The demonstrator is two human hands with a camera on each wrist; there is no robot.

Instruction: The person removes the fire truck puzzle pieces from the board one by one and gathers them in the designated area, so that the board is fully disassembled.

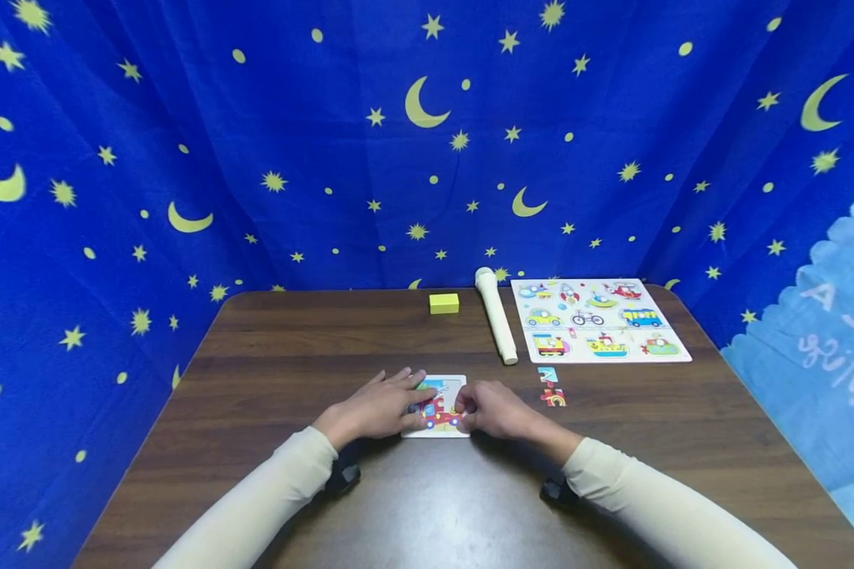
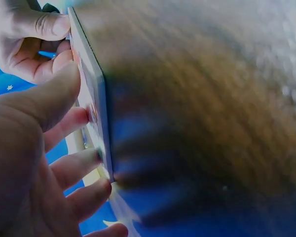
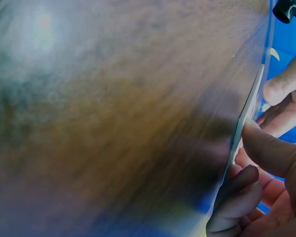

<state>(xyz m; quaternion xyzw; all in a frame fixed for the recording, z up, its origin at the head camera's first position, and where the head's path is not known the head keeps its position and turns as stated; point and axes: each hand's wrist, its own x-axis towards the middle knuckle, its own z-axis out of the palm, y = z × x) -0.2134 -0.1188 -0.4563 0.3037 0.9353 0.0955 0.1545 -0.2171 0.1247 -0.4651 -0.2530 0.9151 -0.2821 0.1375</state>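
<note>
A small jigsaw puzzle with a red vehicle picture in a pale frame lies on the table between both hands. My left hand rests over its left side with the fingers spread and fairly straight, thumb toward the lower edge. At its right side my right hand has curled fingers, the thumb and index finger pinching at a red puzzle piece that they partly hide. In the left wrist view the puzzle shows edge-on, with fingertips on its face. Two loose puzzle pieces lie right of the right hand.
A picture board with vehicles lies at the back right. Beside it are a long cream stick with a rounded end and a yellow block. A blue curtain with moons and stars hangs behind the brown table.
</note>
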